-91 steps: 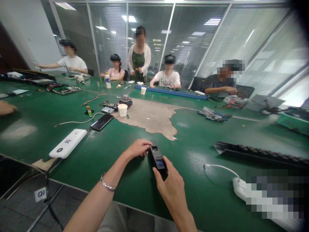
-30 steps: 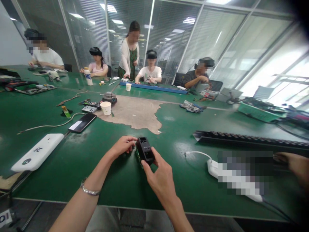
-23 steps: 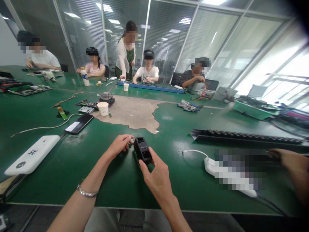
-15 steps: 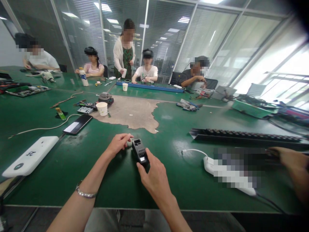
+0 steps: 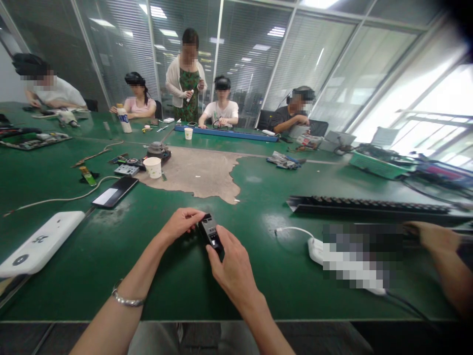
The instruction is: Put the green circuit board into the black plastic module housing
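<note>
A small black rectangular device (image 5: 210,229) with slots and a pale patch on its upper face is tilted above the green table, between my hands. My right hand (image 5: 234,259) grips its near end, thumb on one side and fingers along the other. At the far end, my left hand (image 5: 184,222) has its fingertips closed on the device's left corner. The undersides of the left fingers are hidden. A silver bracelet (image 5: 127,299) circles my left wrist.
Left lie a phone (image 5: 115,191) and a white power bank (image 5: 42,242); a paper cup (image 5: 152,168) stands beyond. Right are a long black rail (image 5: 369,206), a white power strip (image 5: 316,250) and a co-worker's hand (image 5: 438,239). Several people (image 5: 222,106) are around the far side.
My left hand has moved right onto the far end of the black device. The device has turned slightly in my right hand. The standing person has raised the white object.
</note>
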